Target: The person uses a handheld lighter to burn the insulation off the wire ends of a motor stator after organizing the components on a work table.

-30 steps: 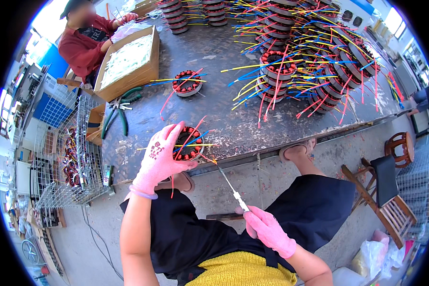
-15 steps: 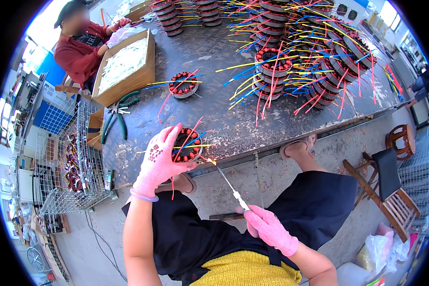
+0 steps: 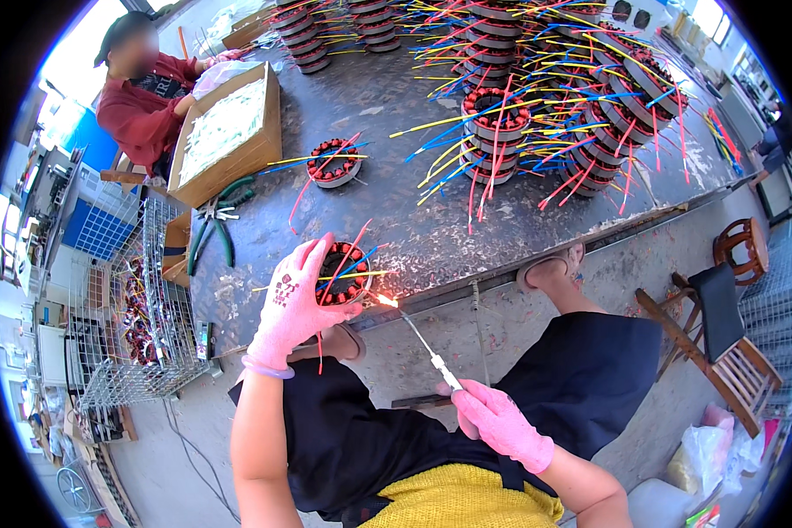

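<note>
My left hand (image 3: 292, 295), in a pink glove, grips a motor stator (image 3: 363, 283) by its ring, above the table's near edge. Red coils line that stator, and red, blue and yellow wires stick out of it. In my right hand (image 3: 502, 424), also gloved in pink, is a slim torch (image 3: 429, 352) with a pale handle and a bent metal tube. An orange flame (image 3: 385, 301) glows at the tube's tip, close to the stator's right side; whether it touches a wire I cannot tell. Another stator (image 3: 334, 165) lies farther back on the table.
Stacked stators (image 3: 495, 132) with splayed wires fill the table's far right. Green-handled pliers (image 3: 213, 224) lie at the left, by a cardboard box (image 3: 264, 132) of pale pieces. A co-worker (image 3: 145, 101) sits beyond it. Left of the table stands a wire basket (image 3: 150, 374); a wooden chair (image 3: 717, 339) is at right.
The flame at the torch tip is larger and brighter, with the tip slightly nearer the stator. Both hands keep their hold; the whole view has shifted slightly.
</note>
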### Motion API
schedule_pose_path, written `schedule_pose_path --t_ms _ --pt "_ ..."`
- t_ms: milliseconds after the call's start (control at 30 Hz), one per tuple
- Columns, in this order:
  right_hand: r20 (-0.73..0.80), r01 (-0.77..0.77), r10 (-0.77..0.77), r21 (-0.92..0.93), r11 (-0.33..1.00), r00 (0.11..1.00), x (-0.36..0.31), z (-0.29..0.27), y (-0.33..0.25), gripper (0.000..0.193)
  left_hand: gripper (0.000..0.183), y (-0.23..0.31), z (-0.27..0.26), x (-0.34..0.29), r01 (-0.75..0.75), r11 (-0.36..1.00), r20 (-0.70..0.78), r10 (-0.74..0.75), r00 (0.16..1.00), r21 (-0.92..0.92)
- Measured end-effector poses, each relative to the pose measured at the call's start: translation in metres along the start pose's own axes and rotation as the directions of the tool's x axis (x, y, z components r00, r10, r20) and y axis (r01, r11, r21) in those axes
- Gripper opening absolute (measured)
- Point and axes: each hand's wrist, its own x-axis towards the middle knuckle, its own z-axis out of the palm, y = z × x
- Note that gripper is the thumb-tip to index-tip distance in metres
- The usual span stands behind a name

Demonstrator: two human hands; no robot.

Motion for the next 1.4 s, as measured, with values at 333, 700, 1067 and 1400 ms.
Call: schedule_pose_path --t_ms 333,700,1067,1400 --pt "0.018 0.023 -0.021 -0.096 0.995 1.0 0.001 -0.003 0.001 0.036 0.095 0.0 0.0 0.0 0.016 1.0 0.014 -0.016 1.0 0.008" --pt "0.019 0.018 -0.018 -0.033 0.999 1.0 0.001 -0.004 0.003 0.036 0.095 0.003 0.001 0.0 0.026 1.0 0.016 -0.027 1.0 0.008" --pt "0.006 -0.009 0.009 0.021 1.0 1.0 0.001 -0.003 0.006 0.037 0.095 0.003 0.002 -0.002 0.011 1.0 -0.013 -0.011 1.0 0.021" --pt "0.016 0.001 0.0 -0.014 1.0 1.0 -0.002 -0.003 0.0 0.038 0.096 0.004 0.001 -0.001 0.036 0.999 0.008 -0.036 0.999 0.014"
